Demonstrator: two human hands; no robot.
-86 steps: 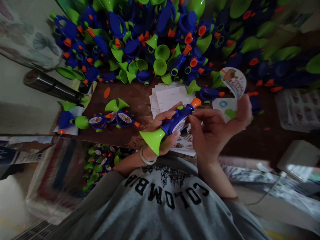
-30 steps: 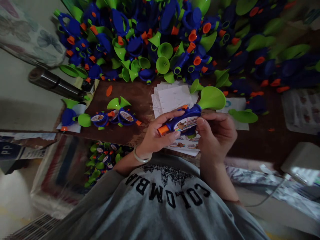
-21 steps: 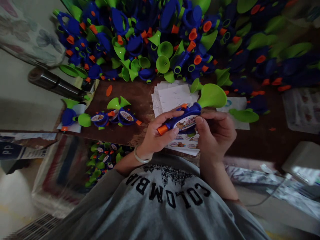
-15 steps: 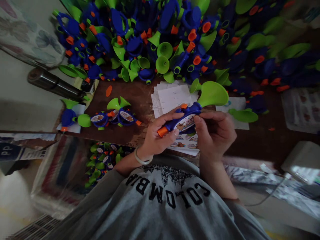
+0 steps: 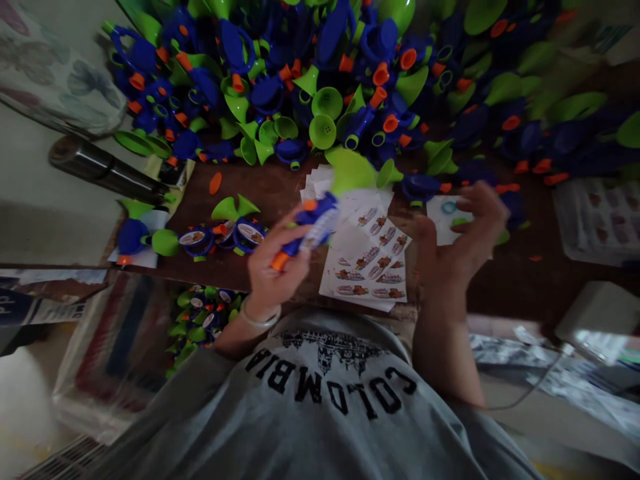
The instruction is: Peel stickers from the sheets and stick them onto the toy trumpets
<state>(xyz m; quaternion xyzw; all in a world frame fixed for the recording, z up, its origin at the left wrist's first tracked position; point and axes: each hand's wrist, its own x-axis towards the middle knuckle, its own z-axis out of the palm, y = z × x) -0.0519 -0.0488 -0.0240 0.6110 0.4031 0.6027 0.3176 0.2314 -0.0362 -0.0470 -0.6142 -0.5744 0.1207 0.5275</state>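
Pinching the toy trumpet (image 5: 326,208) near its orange mouthpiece (image 5: 280,261), the left hand (image 5: 269,280) should press lightly beside the label (image 5: 320,229); the right hand (image 5: 453,261) hangs spread, empty.

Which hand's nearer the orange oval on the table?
Left. The left hand, gripping a toy horn, is below-right of the orange oval in view; the right hand is farther right, past the sticker sheet.
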